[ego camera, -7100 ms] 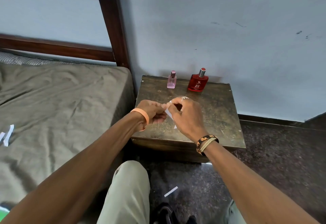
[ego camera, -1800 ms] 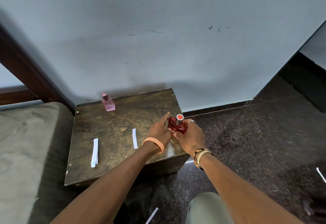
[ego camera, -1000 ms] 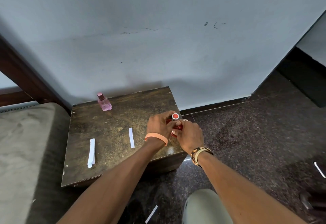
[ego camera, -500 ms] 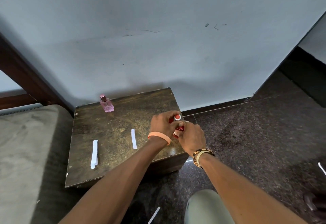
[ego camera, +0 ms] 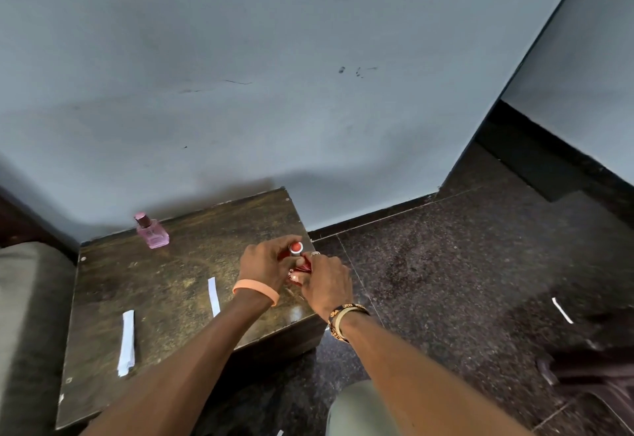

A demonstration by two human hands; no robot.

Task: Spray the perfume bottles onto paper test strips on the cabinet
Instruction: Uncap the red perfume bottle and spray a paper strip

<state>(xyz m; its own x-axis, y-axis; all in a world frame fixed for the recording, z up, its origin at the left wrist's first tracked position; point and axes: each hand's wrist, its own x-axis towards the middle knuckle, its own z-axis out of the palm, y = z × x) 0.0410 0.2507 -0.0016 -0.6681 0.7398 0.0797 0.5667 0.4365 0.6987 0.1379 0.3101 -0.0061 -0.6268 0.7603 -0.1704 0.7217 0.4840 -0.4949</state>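
Grips (ego camera: 264,264) (ego camera: 326,281) round red bottle (ego camera: 296,248), strips (ego camera: 213,296) (ego camera: 126,343) apart

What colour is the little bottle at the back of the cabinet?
The bottle is pale pink, seen best in the head view.

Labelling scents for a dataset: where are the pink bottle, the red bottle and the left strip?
pink bottle (ego camera: 155,237), head view, on its glass body.
red bottle (ego camera: 295,248), head view, on its cap top.
left strip (ego camera: 127,341), head view, at its middle.
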